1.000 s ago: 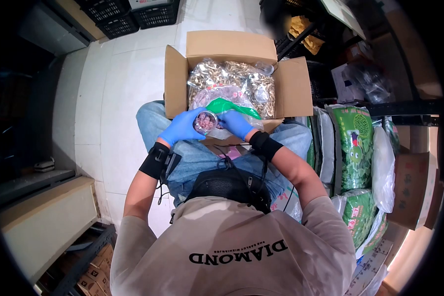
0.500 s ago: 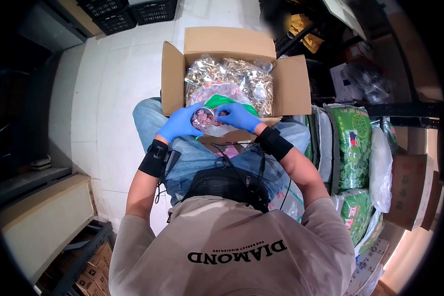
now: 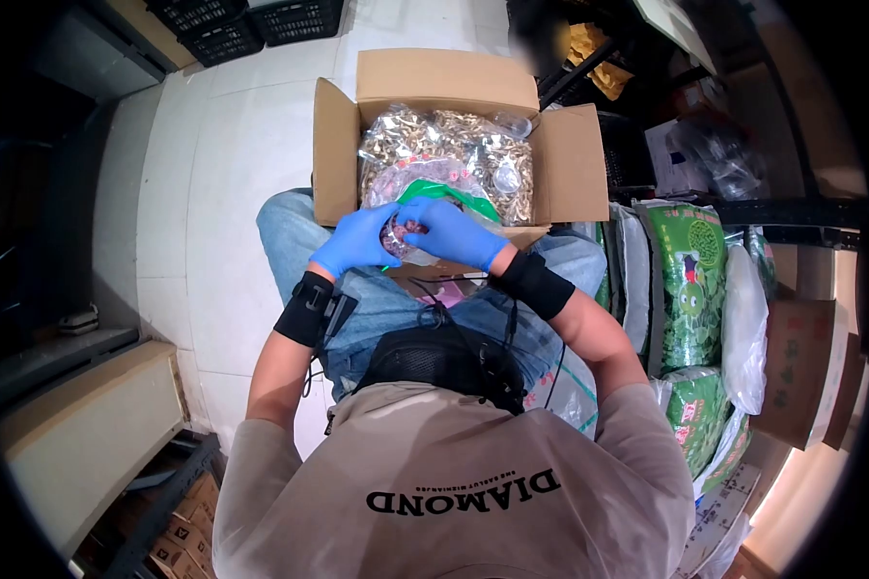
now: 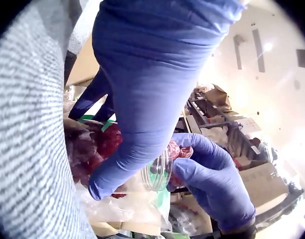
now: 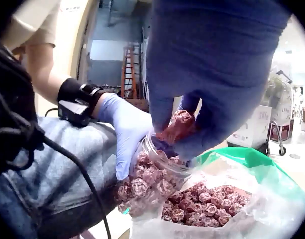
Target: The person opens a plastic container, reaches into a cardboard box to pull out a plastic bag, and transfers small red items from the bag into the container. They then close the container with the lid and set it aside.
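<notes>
Gloved in blue, my left hand [image 3: 355,243] grips a clear jar [image 5: 151,172] with a threaded neck, tilted and holding many wrinkled reddish dried plums. Above its mouth, my right hand [image 3: 454,236] pinches dried plums [image 5: 180,125] between thumb and fingers, right at the rim. Below the jar lies an open clear plastic bag [image 5: 147,229] with a green band [image 5: 244,157], filled with more dried plums [image 5: 207,206]. In the head view the hands partly hide the jar.
An open cardboard box [image 3: 449,79] stands before the person's knees, with bags of dried pale brown slices [image 3: 396,135] and a clear round lid or jar [image 3: 505,179] inside. Green printed sacks [image 3: 690,289] line the right side. Black crates [image 3: 299,24] stand at the back.
My right hand has risen from the bag beside the jar and moved left, over the jar's mouth, with dried plums in its fingers. The left hand keeps its grip on the jar.
</notes>
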The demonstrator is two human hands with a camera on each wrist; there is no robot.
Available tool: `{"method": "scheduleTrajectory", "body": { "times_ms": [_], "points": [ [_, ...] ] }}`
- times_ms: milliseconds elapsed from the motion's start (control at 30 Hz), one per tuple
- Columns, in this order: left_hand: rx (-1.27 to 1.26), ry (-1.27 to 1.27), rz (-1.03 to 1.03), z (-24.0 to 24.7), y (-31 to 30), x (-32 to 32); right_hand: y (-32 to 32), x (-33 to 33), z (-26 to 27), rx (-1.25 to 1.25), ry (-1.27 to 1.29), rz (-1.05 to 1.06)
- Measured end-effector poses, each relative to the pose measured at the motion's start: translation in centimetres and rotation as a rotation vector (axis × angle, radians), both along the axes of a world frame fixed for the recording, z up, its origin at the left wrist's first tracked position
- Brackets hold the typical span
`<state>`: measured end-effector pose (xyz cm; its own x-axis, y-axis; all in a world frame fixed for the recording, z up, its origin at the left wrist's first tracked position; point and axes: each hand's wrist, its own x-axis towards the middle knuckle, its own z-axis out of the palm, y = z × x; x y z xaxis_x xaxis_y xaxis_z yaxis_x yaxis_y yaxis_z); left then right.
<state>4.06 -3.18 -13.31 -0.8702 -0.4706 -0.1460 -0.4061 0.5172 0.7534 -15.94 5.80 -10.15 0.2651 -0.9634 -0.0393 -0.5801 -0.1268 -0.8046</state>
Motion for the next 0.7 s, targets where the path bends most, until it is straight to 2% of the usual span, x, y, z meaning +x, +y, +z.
{"method": "scheduleTrajectory", "body": {
  "times_ms": [133,200,333,400,533,633,700],
  "points": [
    [0.09,0.009,0.037,-0.6,-0.2,0.5,-0.1,0.6,-0.8,-0.05,-0.017,0.018],
    [0.138,0.044,0.046,-1.2,-0.4,0.7,-0.1,0.8,-1.2,-0.154,-0.015,-0.007],
    [0.158,0.127,0.045,-1.8,-0.4,0.8,0.0,0.6,-0.9,-0.078,0.012,0.009],
    [0.159,0.14,0.048,-1.9,-0.5,0.9,0.3,0.4,-0.4,-0.153,0.02,0.018],
    [0.194,0.151,0.046,-1.4,-0.4,1.0,1.0,0.5,0.7,-0.149,0.008,0.002],
    [0.176,0.163,0.047,-1.6,-0.3,1.2,1.2,0.4,1.9,-0.199,0.071,0.067],
    [0.159,0.205,0.04,-1.7,-0.2,1.3,1.2,0.3,3.4,-0.153,0.245,0.182]
  ]
}}
